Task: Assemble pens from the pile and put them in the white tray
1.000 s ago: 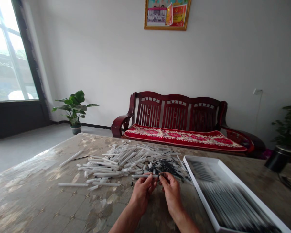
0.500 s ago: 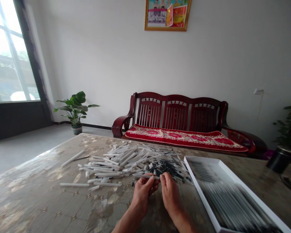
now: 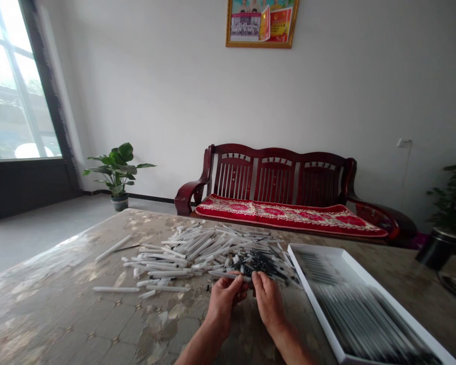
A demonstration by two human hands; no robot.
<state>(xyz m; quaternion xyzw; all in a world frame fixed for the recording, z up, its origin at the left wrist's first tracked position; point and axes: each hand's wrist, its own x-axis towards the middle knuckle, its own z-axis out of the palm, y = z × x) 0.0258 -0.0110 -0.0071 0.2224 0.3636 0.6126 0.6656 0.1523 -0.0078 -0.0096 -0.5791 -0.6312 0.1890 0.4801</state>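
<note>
Between thumb and fingers my left hand [image 3: 225, 298] pinches a whitish pen [image 3: 221, 275], which lies roughly level and points left. My right hand [image 3: 268, 300] is closed at the pen's right end; its fingertips hide that end, so I cannot make out any small part there. Just beyond the hands lies a heap of white pen barrels [image 3: 201, 248], pointing in many directions. Small black pen parts [image 3: 260, 262] are piled at the heap's right side, directly past my fingers.
To the right, a shallow white box [image 3: 314, 302] holds rows of pens [image 3: 368, 319]. Loose barrels [image 3: 116, 289] lie left of the heap on the patterned table [image 3: 79, 314]. A black cylinder [image 3: 439, 249] stands at far right; a wooden bench [image 3: 275, 177] is behind.
My right fingers shifted slightly at the pen's right end, their grip changing from a visible pinch to a straighter closed hold. My left hand keeps the pen nearly in place.
</note>
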